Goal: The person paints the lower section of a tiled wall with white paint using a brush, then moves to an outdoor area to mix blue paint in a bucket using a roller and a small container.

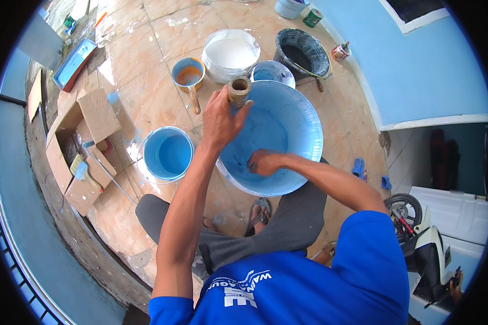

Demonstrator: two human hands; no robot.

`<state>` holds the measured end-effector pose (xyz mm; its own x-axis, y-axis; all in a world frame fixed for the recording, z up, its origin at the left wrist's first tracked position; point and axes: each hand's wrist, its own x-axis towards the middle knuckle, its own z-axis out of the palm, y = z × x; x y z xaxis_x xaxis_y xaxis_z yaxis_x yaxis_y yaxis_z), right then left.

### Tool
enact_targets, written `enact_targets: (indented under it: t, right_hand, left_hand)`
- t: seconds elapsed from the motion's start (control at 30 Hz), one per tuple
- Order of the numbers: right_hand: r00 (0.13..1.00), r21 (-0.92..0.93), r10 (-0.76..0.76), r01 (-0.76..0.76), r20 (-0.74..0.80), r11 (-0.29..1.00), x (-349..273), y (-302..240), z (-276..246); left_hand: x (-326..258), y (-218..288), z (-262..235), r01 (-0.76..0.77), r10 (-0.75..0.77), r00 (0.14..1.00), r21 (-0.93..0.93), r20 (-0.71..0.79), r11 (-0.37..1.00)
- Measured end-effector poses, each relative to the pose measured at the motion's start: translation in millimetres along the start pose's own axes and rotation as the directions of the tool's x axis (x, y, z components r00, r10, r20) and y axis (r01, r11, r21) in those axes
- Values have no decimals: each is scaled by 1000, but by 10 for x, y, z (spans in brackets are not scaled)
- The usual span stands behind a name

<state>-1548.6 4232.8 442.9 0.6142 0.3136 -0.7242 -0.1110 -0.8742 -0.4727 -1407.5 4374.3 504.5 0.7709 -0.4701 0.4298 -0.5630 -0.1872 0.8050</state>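
Observation:
My left hand (226, 120) is wrapped around a brown hollow tube (239, 85), whose open end points up at the far left rim of a large light-blue tub (301, 116). Blue paint coats the inside of this tub, which stands between my knees. Low inside it, my right hand (267, 162) is closed with the fingers curled down; whatever they hold, if anything, is hidden. Left of the tub stands a white-rimmed bucket of blue paint (171, 154).
Beyond the tub are an orange dipper (190, 76), a bucket of white paint (232, 51), a smaller pail (279, 67) and a black bucket (303, 51). At left, a cardboard box (100, 116) carries a paintbrush (84, 172), near a roller (100, 160) and paint tray (76, 64).

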Motion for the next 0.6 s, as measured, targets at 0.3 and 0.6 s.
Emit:
enact_targets:
  t: [0.3,0.6]
  right_hand:
    - [879,-264,351,-440,-323,858,-312,173,-974]
    - [893,-174,226,-313,-390,934,715,421,-289]
  left_hand:
    - [-22,46,-33,-43,40,996,40,74,998]
    - [-666,308,-300,-93,89,990,33,110,995]
